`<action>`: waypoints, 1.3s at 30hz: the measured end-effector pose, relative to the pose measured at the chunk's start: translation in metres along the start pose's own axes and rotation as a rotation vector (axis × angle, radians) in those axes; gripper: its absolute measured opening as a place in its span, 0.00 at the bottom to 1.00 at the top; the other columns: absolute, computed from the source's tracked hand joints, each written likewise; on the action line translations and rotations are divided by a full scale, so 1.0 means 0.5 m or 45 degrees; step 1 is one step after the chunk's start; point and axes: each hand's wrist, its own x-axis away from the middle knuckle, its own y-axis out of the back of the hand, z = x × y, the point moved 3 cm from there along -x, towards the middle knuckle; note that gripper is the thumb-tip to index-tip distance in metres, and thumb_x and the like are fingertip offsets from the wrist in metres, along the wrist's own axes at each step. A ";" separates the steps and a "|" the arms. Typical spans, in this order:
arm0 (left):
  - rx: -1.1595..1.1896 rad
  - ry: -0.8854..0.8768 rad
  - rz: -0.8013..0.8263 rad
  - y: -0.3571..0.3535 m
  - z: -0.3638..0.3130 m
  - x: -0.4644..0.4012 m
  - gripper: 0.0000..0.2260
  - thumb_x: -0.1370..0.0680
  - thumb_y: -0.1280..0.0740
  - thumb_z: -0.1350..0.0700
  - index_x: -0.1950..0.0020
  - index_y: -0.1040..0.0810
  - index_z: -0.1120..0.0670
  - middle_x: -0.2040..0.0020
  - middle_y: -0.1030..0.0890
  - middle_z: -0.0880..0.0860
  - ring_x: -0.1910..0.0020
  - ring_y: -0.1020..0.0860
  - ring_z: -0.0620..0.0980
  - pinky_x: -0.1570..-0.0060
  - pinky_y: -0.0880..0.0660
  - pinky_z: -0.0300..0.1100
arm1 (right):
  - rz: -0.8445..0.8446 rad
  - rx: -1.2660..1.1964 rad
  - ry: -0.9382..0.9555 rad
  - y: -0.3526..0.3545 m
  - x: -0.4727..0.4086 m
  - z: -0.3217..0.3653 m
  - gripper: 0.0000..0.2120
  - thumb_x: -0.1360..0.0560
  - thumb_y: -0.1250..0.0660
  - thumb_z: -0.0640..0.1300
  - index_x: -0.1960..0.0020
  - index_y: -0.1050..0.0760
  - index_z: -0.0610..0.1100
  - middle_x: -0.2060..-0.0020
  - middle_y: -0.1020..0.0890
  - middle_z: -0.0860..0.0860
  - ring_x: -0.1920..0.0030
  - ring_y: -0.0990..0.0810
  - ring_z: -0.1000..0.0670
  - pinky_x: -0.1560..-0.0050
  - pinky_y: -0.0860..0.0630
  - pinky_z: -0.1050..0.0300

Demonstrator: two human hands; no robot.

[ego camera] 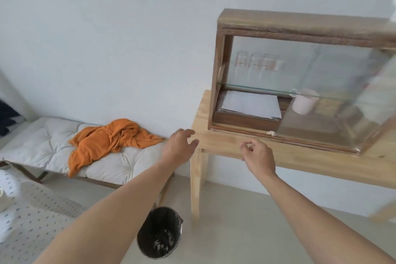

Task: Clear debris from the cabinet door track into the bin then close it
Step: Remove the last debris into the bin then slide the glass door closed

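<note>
Reaching toward a wooden cabinet [300,25] at the left end of the surface [225,141], a person is holding both hands empty: the left hand [179,149] is hanging spread past the surface's left corner, the right hand [258,157] is curling loosely at its front edge. A pale scrap of debris [271,133] is still lying in the bottom door track [242,130], just beside the glass door [321,96], which is standing open at the left, so clearing appears barely begun. The bin [159,232] is waiting on the floor below the corner, with open room between.
</note>
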 end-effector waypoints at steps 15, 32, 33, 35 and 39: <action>-0.506 -0.209 0.261 -0.192 -0.019 -0.051 0.30 0.15 0.48 0.38 0.15 0.50 0.47 0.14 0.55 0.53 0.16 0.59 0.55 0.19 0.58 0.56 | -0.094 0.665 0.062 0.117 -0.190 -0.112 0.21 0.12 0.41 0.50 0.21 0.25 0.51 0.37 0.12 0.45 0.34 0.16 0.37 0.46 0.22 0.46; -0.292 -0.025 0.102 -0.088 0.096 -0.022 0.27 0.17 0.45 0.41 0.20 0.35 0.51 0.17 0.39 0.55 0.18 0.43 0.56 0.21 0.42 0.57 | 0.110 0.362 0.334 -0.023 -0.091 -0.016 0.15 0.14 0.38 0.59 0.40 0.19 0.51 0.64 0.16 0.56 0.55 0.16 0.41 0.57 0.27 0.50; -0.289 0.009 0.099 -0.074 0.117 -0.009 0.27 0.16 0.44 0.42 0.19 0.35 0.51 0.17 0.39 0.55 0.18 0.43 0.56 0.22 0.42 0.57 | 0.158 0.335 0.349 -0.053 -0.069 -0.002 0.15 0.14 0.38 0.60 0.40 0.19 0.51 0.65 0.17 0.57 0.56 0.16 0.42 0.58 0.29 0.51; -0.286 0.098 0.084 -0.046 0.168 0.024 0.25 0.15 0.42 0.44 0.19 0.36 0.51 0.17 0.39 0.56 0.18 0.42 0.58 0.22 0.42 0.58 | 0.245 0.295 0.395 -0.120 -0.028 0.023 0.15 0.14 0.38 0.59 0.40 0.19 0.51 0.63 0.17 0.58 0.54 0.14 0.41 0.58 0.29 0.52; -0.284 0.311 0.094 0.003 0.287 0.117 0.24 0.14 0.42 0.44 0.19 0.36 0.50 0.17 0.39 0.55 0.19 0.40 0.59 0.23 0.39 0.58 | 0.445 0.284 0.470 -0.266 0.050 0.052 0.14 0.14 0.37 0.58 0.39 0.18 0.51 0.54 0.12 0.55 0.48 0.13 0.41 0.53 0.22 0.49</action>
